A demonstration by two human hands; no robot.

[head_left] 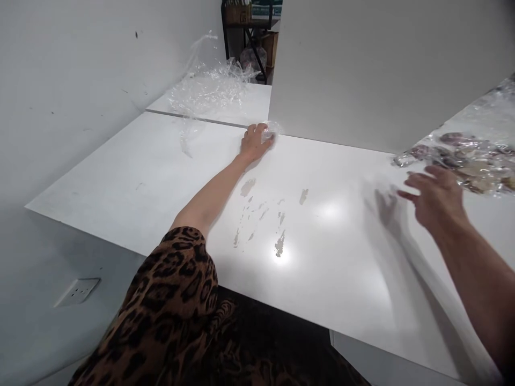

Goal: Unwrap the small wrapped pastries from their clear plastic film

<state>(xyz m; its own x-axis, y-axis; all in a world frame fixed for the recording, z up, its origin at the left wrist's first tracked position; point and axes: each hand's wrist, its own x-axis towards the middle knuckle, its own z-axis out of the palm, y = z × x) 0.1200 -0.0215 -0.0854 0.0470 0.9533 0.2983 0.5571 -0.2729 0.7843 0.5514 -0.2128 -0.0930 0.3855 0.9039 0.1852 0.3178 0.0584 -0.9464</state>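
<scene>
My left hand (pixel 254 143) reaches to the far edge of the white table (pixel 341 300). Its fingers are curled on a small crumpled piece of clear plastic wrap (pixel 272 128), partly hidden by them. Over the right side of the table hovers my right hand (pixel 436 198), its fingers apart and nothing visible in it. Closest to that hand is a pile of clear plastic packets (pixel 478 161) with dark red and tan contents, whose kind I cannot make out. Greyish worn patches (pixel 279 244) mark the tabletop between my arms.
A tall white panel (pixel 362 64) stands along the table's far edge. More crumpled clear plastic (pixel 209 88) lies at the back left, beside the wall (pixel 80 80). Beyond it is a dark shelf rack (pixel 246 27). A wall socket (pixel 78 291) sits low on the left.
</scene>
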